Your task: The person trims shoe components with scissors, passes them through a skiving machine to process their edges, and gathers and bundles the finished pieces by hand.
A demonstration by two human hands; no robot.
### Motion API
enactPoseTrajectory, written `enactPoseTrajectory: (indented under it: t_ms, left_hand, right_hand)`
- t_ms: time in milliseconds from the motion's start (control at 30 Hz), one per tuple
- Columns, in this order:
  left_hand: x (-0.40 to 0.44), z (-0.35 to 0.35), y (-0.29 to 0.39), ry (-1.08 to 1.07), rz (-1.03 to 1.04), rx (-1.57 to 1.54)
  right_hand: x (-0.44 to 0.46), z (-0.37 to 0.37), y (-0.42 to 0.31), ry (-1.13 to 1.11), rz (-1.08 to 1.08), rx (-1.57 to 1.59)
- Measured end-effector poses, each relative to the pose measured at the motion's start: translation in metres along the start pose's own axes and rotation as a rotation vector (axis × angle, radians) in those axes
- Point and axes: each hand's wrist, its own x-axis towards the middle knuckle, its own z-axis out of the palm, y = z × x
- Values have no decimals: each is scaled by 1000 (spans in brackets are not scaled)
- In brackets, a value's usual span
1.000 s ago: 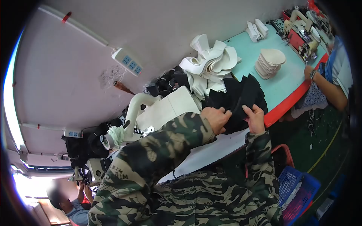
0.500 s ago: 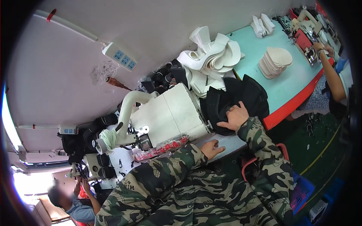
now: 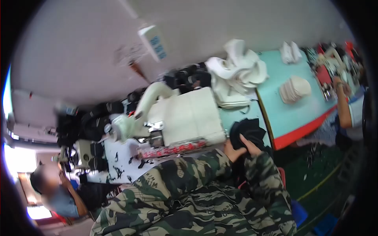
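A bunch of black fabric pieces [image 3: 252, 129], fanned and folded, is held low at the table's front edge, right of the sewing machine [image 3: 193, 116]. My left hand [image 3: 233, 151] grips its near left side, close to the machine's end. Against its near right side, my right hand [image 3: 252, 147] is closed with the thumb pointing up. Some fingers of both hands are hidden by the fabric and sleeves. More black cloth hangs below the hands in shadow.
White curved pieces [image 3: 236, 74] are heaped behind the machine's right end. A stack of cream pieces [image 3: 294, 90] sits on the green table [image 3: 277, 118] with a red edge. One person works at the far right [image 3: 344, 106], another at the lower left [image 3: 65, 196].
The black pieces have been drawn from the table toward my body and bunched up. My left hand has moved right to join my right hand on them. The view has shifted.
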Motion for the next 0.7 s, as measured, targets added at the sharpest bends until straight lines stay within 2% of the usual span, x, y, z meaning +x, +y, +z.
enactPoseTrajectory:
  t_ms: [33,100,133,167,200,233,300,333,367,400,433,500,567,633,667,700]
  left_hand:
    - [-8,-1,-3,80,14,133]
    - [-17,-9,25,0,-2,175]
    - [-23,-12,32,-8,50,122]
    - [-25,-10,26,71,189,296]
    - [-27,-7,22,44,112,364]
    - [-30,-13,41,-86,31,274]
    - [-43,-22,78,-181,84,405]
    - [-49,-26,89,-191,130,398]
    - [-56,-33,100,-206,177,386]
    - [-67,-39,105,-212,261,303]
    - [-82,-45,115,-248,200,274]
    - [-111,-66,131,-280,208,215]
    - [-128,-78,114,-294,260,193]
    - [-142,-99,118,-137,480,240]
    - [-145,-114,119,-257,390,273]
    - [-154,-130,120,-260,398,265]
  right_hand:
    - [-12,11,-5,-69,-29,172]
    - [-36,28,-5,-83,77,523]
    - [-40,37,0,-98,-45,524]
    - [-44,46,7,-109,-171,532]
    - [-50,52,17,-157,-154,510]
    - [-59,55,26,-131,-242,493]
    - [-75,63,28,-53,-428,469]
    - [-85,81,19,58,-454,490]
    - [-91,89,15,74,-474,495]
    - [-94,96,14,56,-499,507]
    - [-100,103,14,42,-519,527]
    - [-103,118,15,-3,-545,550]
    - [-104,125,21,-50,-558,581]
    - [-107,140,23,-95,-563,604]
    - [-108,147,25,-127,-561,616]
    - [-109,155,29,-161,-556,628]
